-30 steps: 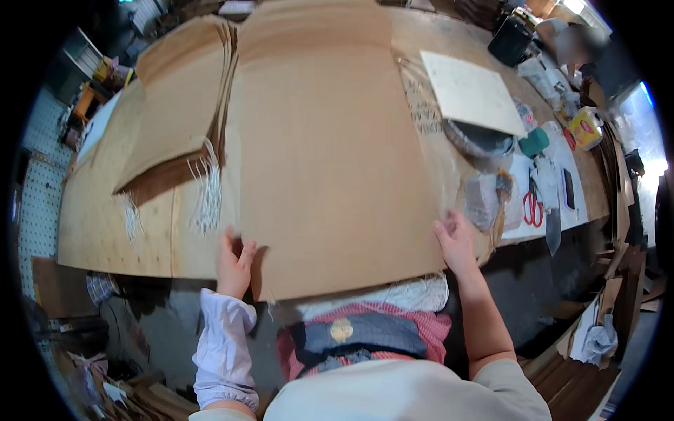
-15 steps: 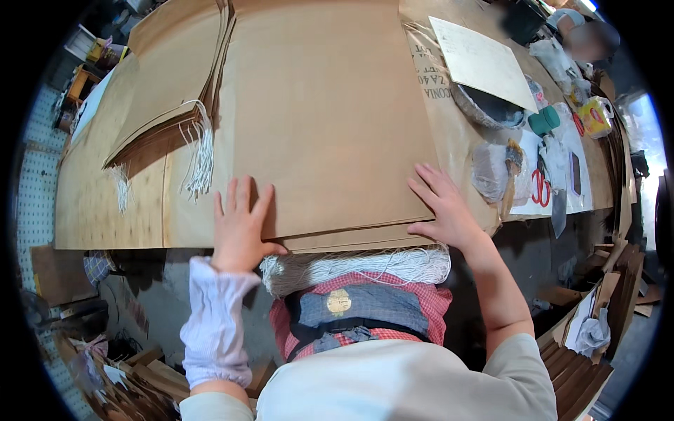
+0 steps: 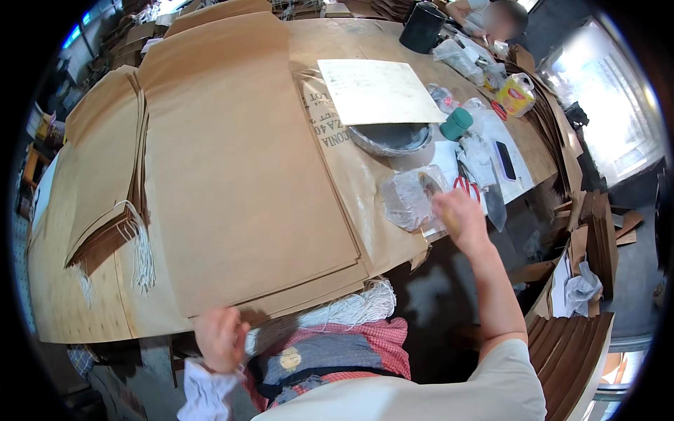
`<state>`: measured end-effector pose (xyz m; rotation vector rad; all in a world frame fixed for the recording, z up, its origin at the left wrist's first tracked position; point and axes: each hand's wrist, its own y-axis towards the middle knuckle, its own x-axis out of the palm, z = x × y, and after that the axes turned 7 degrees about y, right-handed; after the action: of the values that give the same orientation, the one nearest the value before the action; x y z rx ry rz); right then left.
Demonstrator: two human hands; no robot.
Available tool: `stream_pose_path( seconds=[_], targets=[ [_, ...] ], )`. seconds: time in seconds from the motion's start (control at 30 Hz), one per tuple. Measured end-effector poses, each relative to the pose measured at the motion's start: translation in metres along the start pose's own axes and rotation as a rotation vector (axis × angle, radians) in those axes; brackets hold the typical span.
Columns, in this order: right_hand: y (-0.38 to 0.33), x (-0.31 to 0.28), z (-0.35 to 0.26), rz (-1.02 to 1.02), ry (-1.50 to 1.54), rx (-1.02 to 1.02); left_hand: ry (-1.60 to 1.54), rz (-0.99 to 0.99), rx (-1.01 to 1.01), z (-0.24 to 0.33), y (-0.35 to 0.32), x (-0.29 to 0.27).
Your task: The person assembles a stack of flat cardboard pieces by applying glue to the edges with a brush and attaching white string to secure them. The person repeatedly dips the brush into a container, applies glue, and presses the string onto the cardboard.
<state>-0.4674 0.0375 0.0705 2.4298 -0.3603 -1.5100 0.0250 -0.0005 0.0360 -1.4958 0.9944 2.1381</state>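
Observation:
A wide stack of brown paper sheets (image 3: 239,161) lies before me on the table. My right hand (image 3: 460,219) is closed round the tan handle of what looks like a brush (image 3: 430,185), its dark head against a clear plastic-wrapped bundle (image 3: 404,200). At the near left corner of the stack, my left hand (image 3: 221,339) has its fingers bent and blurred; whether they grip anything is hidden. A bundle of white strings (image 3: 351,306) lies across my lap, just under the table's edge.
A smaller paper stack (image 3: 102,175) with white cords (image 3: 142,252) lies left. To the right are a bowl (image 3: 393,140) partly under a white board (image 3: 379,91), red-handled scissors (image 3: 467,186), a knife blade (image 3: 496,208) and a phone (image 3: 505,161). Another person (image 3: 484,17) sits far right.
My right hand has left the paper stack and closed on the brush to its right. My left hand has drawn back to the stack's near edge, fingers now bent. The view has turned right.

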Motion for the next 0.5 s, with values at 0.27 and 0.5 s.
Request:
stream_pose_path(
  seconds=[0.27, 0.5],
  targets=[
    [0.134, 0.038, 0.049, 0.378, 0.528, 0.513, 0.021, -0.427, -0.221, 0.008, -0.071, 0.084],
    [0.143, 0.024, 0.022, 0.458, 0.465, 0.537, -0.026, -0.326, -0.181, 0.020, -0.064, 0.044]
  ],
)
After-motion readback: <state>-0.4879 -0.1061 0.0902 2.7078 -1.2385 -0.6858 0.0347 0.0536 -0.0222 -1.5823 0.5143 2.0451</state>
